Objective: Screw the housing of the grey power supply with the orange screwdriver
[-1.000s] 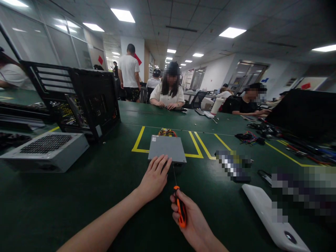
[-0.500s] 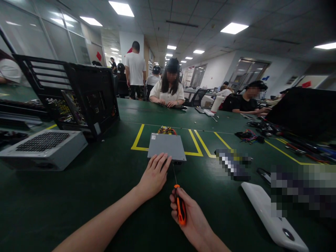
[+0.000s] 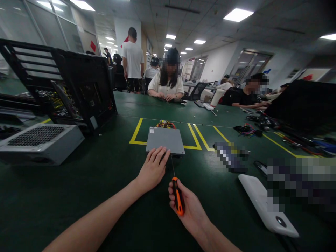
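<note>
Head view, centre: left hand (image 3: 151, 170) splayed on power supply (image 3: 166, 137), right hand (image 3: 191, 207) gripping screwdriver (image 3: 179, 198), apparently screw-turning, needing steady alignment.

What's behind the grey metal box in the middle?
Some coloured wires show behind the grey metal box. Where they start is hidden by the box, so I can't tell.

No readable text, small white label (image 3: 152, 131) on gray metal box (image 3: 166, 139), its print too small to read
</note>
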`<move>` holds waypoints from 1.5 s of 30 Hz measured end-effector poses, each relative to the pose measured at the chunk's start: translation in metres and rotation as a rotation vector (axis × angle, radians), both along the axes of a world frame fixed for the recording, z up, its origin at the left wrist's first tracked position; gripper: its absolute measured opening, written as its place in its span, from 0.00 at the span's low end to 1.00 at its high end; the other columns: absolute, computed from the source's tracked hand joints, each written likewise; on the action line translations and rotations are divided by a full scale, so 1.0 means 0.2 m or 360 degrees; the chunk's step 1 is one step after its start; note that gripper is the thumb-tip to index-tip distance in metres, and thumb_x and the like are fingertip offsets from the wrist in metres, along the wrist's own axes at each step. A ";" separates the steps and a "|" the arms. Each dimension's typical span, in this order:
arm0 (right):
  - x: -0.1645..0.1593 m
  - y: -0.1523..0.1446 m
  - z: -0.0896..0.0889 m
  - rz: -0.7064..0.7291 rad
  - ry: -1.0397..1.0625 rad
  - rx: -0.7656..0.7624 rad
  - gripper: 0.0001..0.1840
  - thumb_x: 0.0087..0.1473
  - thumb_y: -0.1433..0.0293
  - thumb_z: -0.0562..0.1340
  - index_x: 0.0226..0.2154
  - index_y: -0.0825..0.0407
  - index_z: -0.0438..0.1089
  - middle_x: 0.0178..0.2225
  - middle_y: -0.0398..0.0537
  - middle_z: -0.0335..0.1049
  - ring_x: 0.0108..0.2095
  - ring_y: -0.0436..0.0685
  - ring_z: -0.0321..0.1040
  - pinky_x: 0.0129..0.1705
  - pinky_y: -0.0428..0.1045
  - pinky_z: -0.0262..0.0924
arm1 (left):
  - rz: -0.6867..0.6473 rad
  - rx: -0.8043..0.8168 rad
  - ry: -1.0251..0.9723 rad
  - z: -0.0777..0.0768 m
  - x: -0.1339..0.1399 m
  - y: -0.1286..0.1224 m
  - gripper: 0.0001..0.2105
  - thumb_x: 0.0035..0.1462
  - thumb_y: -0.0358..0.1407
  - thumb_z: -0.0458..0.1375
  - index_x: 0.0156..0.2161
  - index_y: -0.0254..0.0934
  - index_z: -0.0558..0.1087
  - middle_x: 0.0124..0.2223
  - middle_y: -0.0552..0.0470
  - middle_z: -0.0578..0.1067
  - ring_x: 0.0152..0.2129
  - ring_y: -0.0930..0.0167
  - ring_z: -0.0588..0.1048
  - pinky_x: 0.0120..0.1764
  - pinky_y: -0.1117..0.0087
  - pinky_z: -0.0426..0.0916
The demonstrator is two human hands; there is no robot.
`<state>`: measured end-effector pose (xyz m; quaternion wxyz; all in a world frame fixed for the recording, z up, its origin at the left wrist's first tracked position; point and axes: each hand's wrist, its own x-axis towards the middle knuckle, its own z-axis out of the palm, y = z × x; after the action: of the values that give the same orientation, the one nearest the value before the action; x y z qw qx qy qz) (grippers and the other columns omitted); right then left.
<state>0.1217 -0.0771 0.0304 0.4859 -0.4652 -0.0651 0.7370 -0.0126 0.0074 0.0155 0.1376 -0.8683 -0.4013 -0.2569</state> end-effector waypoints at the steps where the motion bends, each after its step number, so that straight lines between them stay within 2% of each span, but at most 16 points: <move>1: 0.00 0.00 0.00 0.0017 0.0012 -0.0007 0.12 0.55 0.65 0.55 0.32 0.58 0.67 0.23 0.45 0.65 0.20 0.45 0.60 0.21 0.40 0.56 | 0.0001 0.0006 -0.0003 0.00 0.00 0.00 0.26 0.55 0.30 0.48 0.60 0.33 0.52 0.59 0.43 0.58 0.57 0.62 0.53 0.58 0.57 0.48; 3: 0.00 0.00 0.01 0.0037 0.0058 0.0003 0.14 0.56 0.64 0.54 0.33 0.58 0.67 0.22 0.45 0.64 0.18 0.44 0.58 0.18 0.39 0.53 | 0.0003 0.0017 -0.0008 0.00 0.00 0.00 0.26 0.55 0.30 0.48 0.60 0.33 0.52 0.59 0.43 0.58 0.57 0.62 0.53 0.58 0.57 0.48; 7: 0.01 0.00 0.00 -0.0017 0.0082 0.0081 0.07 0.52 0.68 0.59 0.28 0.56 0.65 0.23 0.44 0.65 0.16 0.42 0.55 0.15 0.38 0.45 | 0.0011 0.0016 -0.0012 0.00 0.00 0.00 0.26 0.55 0.30 0.48 0.60 0.33 0.52 0.59 0.43 0.58 0.57 0.62 0.53 0.58 0.58 0.48; 10: 0.01 0.00 -0.01 -0.0048 0.0052 0.0081 0.07 0.50 0.68 0.60 0.27 0.56 0.65 0.23 0.43 0.65 0.18 0.43 0.58 0.17 0.38 0.50 | 0.0008 0.0015 -0.0014 0.00 0.00 0.00 0.26 0.55 0.30 0.48 0.60 0.33 0.52 0.58 0.43 0.59 0.57 0.62 0.53 0.58 0.57 0.49; 13: 0.01 0.00 -0.02 -0.0011 0.0047 0.0024 0.11 0.53 0.65 0.57 0.30 0.57 0.67 0.24 0.45 0.65 0.20 0.45 0.60 0.21 0.40 0.56 | 0.0007 0.0017 -0.0022 0.00 0.00 0.00 0.26 0.55 0.30 0.48 0.60 0.33 0.52 0.58 0.43 0.59 0.57 0.62 0.54 0.58 0.57 0.49; 16: 0.02 0.00 -0.02 0.0032 0.0105 0.0043 0.13 0.53 0.64 0.57 0.33 0.57 0.68 0.23 0.45 0.65 0.19 0.44 0.58 0.18 0.39 0.52 | 0.0003 0.0028 -0.0038 0.00 0.00 0.00 0.26 0.55 0.30 0.48 0.60 0.33 0.52 0.58 0.42 0.59 0.57 0.62 0.54 0.57 0.57 0.50; 19: 0.02 0.00 -0.02 -0.0027 0.0135 0.0117 0.08 0.50 0.67 0.60 0.30 0.56 0.67 0.24 0.44 0.65 0.17 0.42 0.55 0.15 0.38 0.45 | 0.0003 0.0022 -0.0043 0.01 0.00 0.00 0.25 0.56 0.30 0.48 0.59 0.34 0.53 0.58 0.43 0.59 0.57 0.62 0.54 0.57 0.57 0.50; 22: 0.01 0.00 -0.02 -0.0086 0.0116 0.0109 0.05 0.50 0.70 0.61 0.28 0.56 0.65 0.25 0.44 0.65 0.18 0.42 0.57 0.17 0.38 0.49 | 0.0013 0.0012 -0.0038 0.00 0.00 0.00 0.25 0.56 0.30 0.47 0.59 0.33 0.53 0.58 0.43 0.59 0.57 0.63 0.54 0.58 0.58 0.49; 26: 0.01 0.00 -0.01 0.0018 0.0134 0.0052 0.12 0.55 0.66 0.55 0.32 0.58 0.67 0.23 0.45 0.64 0.20 0.44 0.59 0.20 0.39 0.56 | 0.0008 0.0021 -0.0033 0.00 0.00 0.00 0.25 0.55 0.29 0.47 0.59 0.33 0.53 0.58 0.43 0.59 0.57 0.62 0.54 0.58 0.56 0.49; 29: 0.01 0.01 -0.01 0.0028 0.0173 0.0037 0.13 0.55 0.64 0.55 0.34 0.58 0.67 0.23 0.45 0.63 0.18 0.43 0.57 0.17 0.38 0.51 | 0.0004 0.0020 -0.0033 0.00 0.00 0.00 0.25 0.55 0.29 0.47 0.59 0.33 0.53 0.58 0.43 0.59 0.57 0.62 0.54 0.58 0.57 0.48; 32: 0.01 0.00 -0.01 -0.0045 0.0215 0.0059 0.08 0.50 0.68 0.61 0.30 0.57 0.66 0.23 0.45 0.64 0.17 0.42 0.55 0.14 0.37 0.45 | 0.0007 0.0023 -0.0035 0.00 0.00 0.00 0.25 0.56 0.30 0.48 0.59 0.33 0.53 0.58 0.43 0.59 0.57 0.62 0.54 0.58 0.57 0.49; 35: 0.01 0.00 -0.01 -0.0094 0.0177 0.0067 0.06 0.46 0.70 0.63 0.27 0.56 0.65 0.24 0.44 0.65 0.18 0.42 0.56 0.16 0.37 0.48 | 0.0006 0.0021 -0.0037 0.00 0.00 0.00 0.25 0.56 0.31 0.47 0.59 0.33 0.53 0.58 0.43 0.59 0.57 0.62 0.54 0.57 0.57 0.50; 39: 0.01 0.00 -0.01 0.0015 0.0141 0.0012 0.11 0.52 0.65 0.58 0.30 0.58 0.68 0.23 0.45 0.64 0.20 0.44 0.59 0.19 0.39 0.55 | 0.0008 0.0006 -0.0027 0.00 0.01 0.00 0.26 0.55 0.30 0.48 0.59 0.33 0.53 0.59 0.42 0.59 0.57 0.62 0.53 0.58 0.57 0.49; 42: 0.01 0.00 -0.01 0.0048 0.0169 0.0036 0.13 0.53 0.64 0.58 0.32 0.58 0.68 0.22 0.45 0.64 0.19 0.44 0.58 0.17 0.38 0.51 | -0.0001 0.0011 -0.0035 0.00 0.01 0.00 0.27 0.54 0.29 0.48 0.60 0.34 0.52 0.58 0.42 0.59 0.57 0.62 0.54 0.57 0.56 0.50; 45: 0.01 0.01 -0.02 -0.0017 0.0184 0.0065 0.08 0.49 0.67 0.61 0.29 0.57 0.67 0.22 0.44 0.64 0.18 0.42 0.56 0.15 0.37 0.45 | -0.0016 0.0019 -0.0048 0.00 0.00 0.00 0.27 0.54 0.29 0.48 0.60 0.34 0.51 0.58 0.42 0.59 0.57 0.61 0.54 0.57 0.55 0.50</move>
<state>0.1246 -0.0760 0.0266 0.5023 -0.4122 -0.0495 0.7585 -0.0117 0.0066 0.0159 0.1355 -0.8655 -0.3974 -0.2731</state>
